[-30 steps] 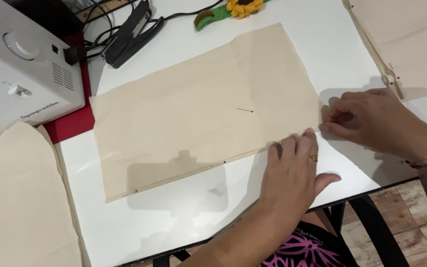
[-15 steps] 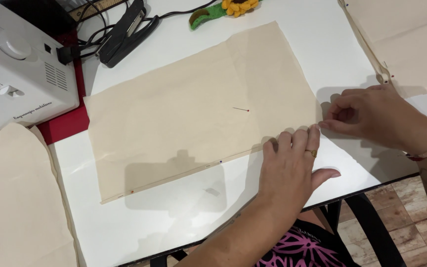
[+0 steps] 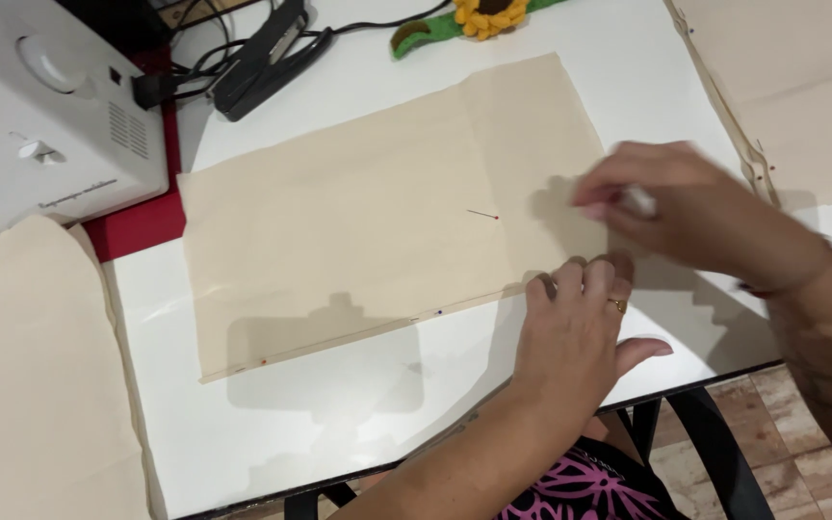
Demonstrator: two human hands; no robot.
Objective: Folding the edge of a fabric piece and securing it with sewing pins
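While pressed flat, fingers spread, on the folded near edge of the beige fabric (image 3: 377,212) laid across the white table (image 3: 358,424): left hand (image 3: 575,332). Hovering blurred above, pinching something small and white: right hand (image 3: 695,207). Possible risks: hem slipping, pricked fingertip.

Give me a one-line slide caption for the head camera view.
Left hand presses the beige fabric flat on a white table while the right hand hovers above its edge.
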